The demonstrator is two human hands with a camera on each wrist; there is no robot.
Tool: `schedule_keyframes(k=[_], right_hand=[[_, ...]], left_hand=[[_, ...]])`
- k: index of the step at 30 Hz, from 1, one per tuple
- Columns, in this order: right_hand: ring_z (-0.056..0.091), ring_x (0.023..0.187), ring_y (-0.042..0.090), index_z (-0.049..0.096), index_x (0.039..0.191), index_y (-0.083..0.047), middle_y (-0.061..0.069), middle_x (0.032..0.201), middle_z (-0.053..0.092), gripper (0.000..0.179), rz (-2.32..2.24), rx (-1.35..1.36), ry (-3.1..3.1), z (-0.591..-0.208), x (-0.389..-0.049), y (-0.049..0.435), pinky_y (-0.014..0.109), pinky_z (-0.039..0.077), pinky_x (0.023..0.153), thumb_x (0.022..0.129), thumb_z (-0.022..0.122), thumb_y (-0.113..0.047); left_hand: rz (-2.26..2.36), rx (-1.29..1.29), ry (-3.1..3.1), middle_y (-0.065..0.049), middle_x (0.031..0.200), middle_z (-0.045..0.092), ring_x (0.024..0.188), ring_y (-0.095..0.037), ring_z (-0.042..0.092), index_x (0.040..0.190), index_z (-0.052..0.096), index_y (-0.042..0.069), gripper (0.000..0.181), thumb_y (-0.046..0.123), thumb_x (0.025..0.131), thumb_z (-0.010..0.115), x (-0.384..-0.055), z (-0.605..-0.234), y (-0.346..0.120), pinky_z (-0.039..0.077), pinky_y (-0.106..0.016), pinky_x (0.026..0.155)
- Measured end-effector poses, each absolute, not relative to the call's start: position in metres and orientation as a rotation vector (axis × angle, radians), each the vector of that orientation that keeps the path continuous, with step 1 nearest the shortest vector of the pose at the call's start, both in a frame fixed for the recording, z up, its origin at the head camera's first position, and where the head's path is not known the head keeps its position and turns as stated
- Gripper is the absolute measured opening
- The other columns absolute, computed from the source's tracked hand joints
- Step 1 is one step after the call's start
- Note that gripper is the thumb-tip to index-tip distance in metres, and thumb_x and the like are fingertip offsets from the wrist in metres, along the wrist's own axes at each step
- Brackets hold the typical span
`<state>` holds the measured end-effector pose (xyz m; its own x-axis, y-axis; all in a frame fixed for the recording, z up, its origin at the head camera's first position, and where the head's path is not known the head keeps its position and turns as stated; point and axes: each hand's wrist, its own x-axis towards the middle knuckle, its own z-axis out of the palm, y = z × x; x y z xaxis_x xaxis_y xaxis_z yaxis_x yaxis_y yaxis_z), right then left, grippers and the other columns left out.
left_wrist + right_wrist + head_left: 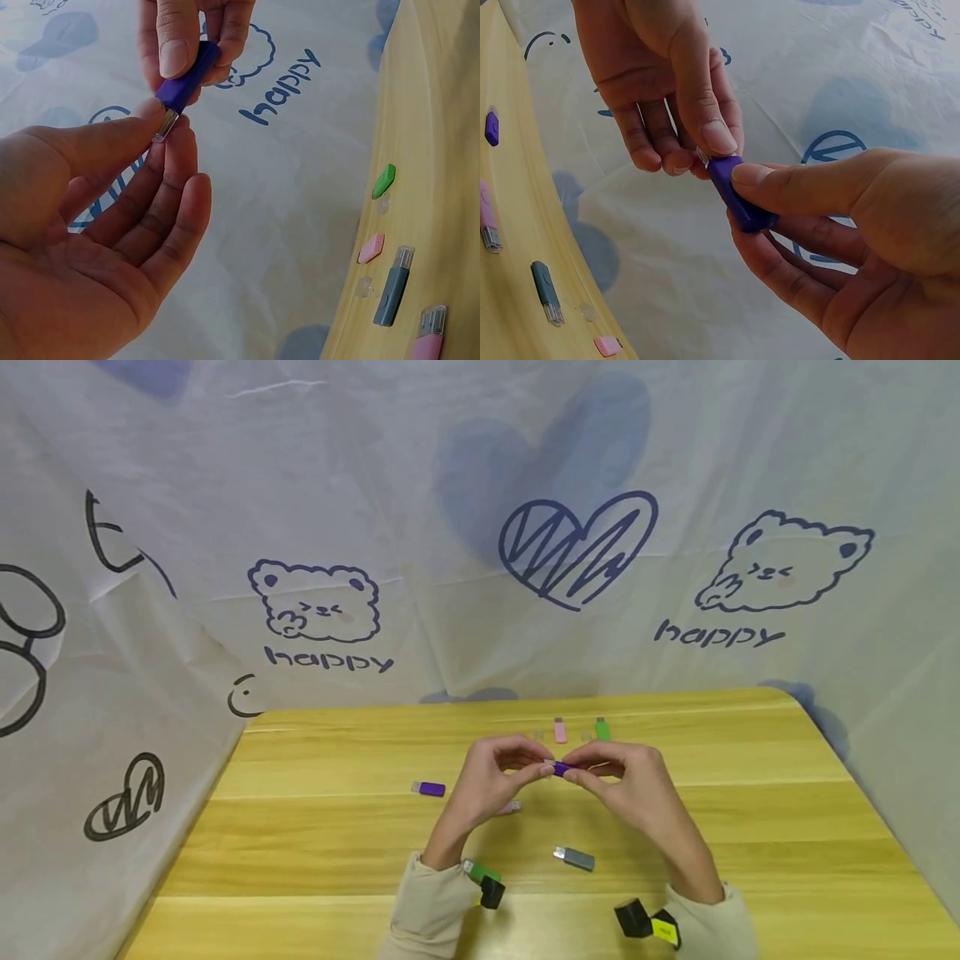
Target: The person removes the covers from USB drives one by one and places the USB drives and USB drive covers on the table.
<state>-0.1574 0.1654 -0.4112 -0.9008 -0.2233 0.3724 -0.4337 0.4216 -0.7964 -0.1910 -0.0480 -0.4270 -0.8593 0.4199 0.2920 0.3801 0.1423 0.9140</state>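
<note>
Both hands meet over the table at a purple USB flash drive (560, 768), raised in front of the cloth in the wrist views. My right hand (637, 785) pinches its purple body (731, 191) between thumb and fingers. At the other end, the thumb and index finger of my left hand (487, 781) pinch the metal plug end, where a small clear cap (160, 136) shows at the tip. The left hand's other fingers stretch out beside it. Part of the plug is hidden behind the left fingertips.
On the wooden table (300, 835) lie another purple flash drive (431, 789), a grey one (577, 858), a green one (480, 871) by the left sleeve and a pink one (429, 337). Farther back are pink (560, 731) and green (602, 729) drives with loose clear caps.
</note>
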Motion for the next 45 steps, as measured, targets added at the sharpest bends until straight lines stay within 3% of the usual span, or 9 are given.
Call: schedule_keyframes(k=[6, 13, 20, 29, 34, 38, 45], right_hand=[[0.074, 0.087, 0.016, 0.079, 0.100, -0.007, 0.001, 0.095, 0.077, 0.015, 1.503, 0.579, -2.492, -0.409, -0.157, 0.171, 0.030, 0.061, 0.076, 0.088, 0.080, 0.001], [0.074, 0.085, 0.013, 0.080, 0.100, -0.009, 0.000, 0.094, 0.077, 0.013, 1.548, 0.572, -2.519, -0.407, -0.152, 0.176, 0.026, 0.060, 0.075, 0.089, 0.080, -0.002], [0.074, 0.084, 0.013, 0.080, 0.100, -0.009, 0.001, 0.095, 0.077, 0.012, 1.552, 0.550, -2.565, -0.402, -0.148, 0.182, 0.025, 0.060, 0.075, 0.089, 0.080, -0.004], [0.074, 0.084, 0.014, 0.078, 0.105, -0.005, 0.009, 0.099, 0.076, 0.014, 1.547, 0.327, -2.580, -0.398, -0.140, 0.220, 0.026, 0.060, 0.070, 0.091, 0.078, -0.005], [0.073, 0.091, 0.023, 0.073, 0.121, 0.002, 0.017, 0.110, 0.074, 0.027, 1.511, 0.344, -2.557, -0.406, -0.149, 0.226, 0.019, 0.057, 0.076, 0.094, 0.073, -0.002], [0.070, 0.094, 0.026, 0.072, 0.121, 0.001, 0.018, 0.113, 0.071, 0.024, 1.475, 0.219, -2.595, -0.421, -0.163, 0.234, 0.018, 0.056, 0.075, 0.098, 0.070, -0.006], [0.071, 0.084, 0.007, 0.069, 0.118, 0.007, 0.024, 0.109, 0.071, 0.029, 1.560, -0.010, -2.589, -0.445, -0.204, 0.258, 0.021, 0.057, 0.070, 0.096, 0.074, -0.011]], left_hand=[[1.870, 0.839, 2.328, -0.014, 0.098, 0.076, 0.089, -0.028, 0.074, 0.100, 0.078, 0.000, 0.008, 0.005, 0.093, 0.076, -0.189, -0.424, -0.047, 0.060, -0.045, 0.083], [1.842, 0.849, 2.320, -0.009, 0.095, 0.077, 0.086, -0.018, 0.074, 0.097, 0.079, 0.004, 0.007, 0.009, 0.092, 0.078, -0.186, -0.424, -0.047, 0.061, -0.042, 0.079], [1.831, 0.859, 2.316, -0.009, 0.097, 0.077, 0.087, -0.017, 0.074, 0.100, 0.079, 0.003, 0.012, 0.013, 0.094, 0.076, -0.186, -0.423, -0.051, 0.060, -0.039, 0.082], [1.986, 0.671, 2.395, -0.013, 0.096, 0.076, 0.086, -0.022, 0.074, 0.099, 0.078, -0.001, 0.008, 0.001, 0.091, 0.076, -0.193, -0.419, -0.087, 0.060, -0.032, 0.081], [1.968, 0.664, 2.346, -0.015, 0.099, 0.076, 0.088, -0.023, 0.075, 0.101, 0.077, -0.003, 0.010, 0.002, 0.092, 0.075, -0.196, -0.422, -0.085, 0.060, -0.032, 0.082], [1.960, 0.647, 2.363, -0.017, 0.099, 0.076, 0.089, -0.028, 0.075, 0.101, 0.077, -0.003, 0.010, 0.000, 0.091, 0.075, -0.197, -0.423, -0.085, 0.060, -0.032, 0.082], [1.936, 0.639, 2.400, -0.017, 0.099, 0.076, 0.090, -0.030, 0.075, 0.102, 0.077, -0.004, 0.012, 0.002, 0.092, 0.075, -0.200, -0.423, -0.087, 0.060, -0.031, 0.082]])
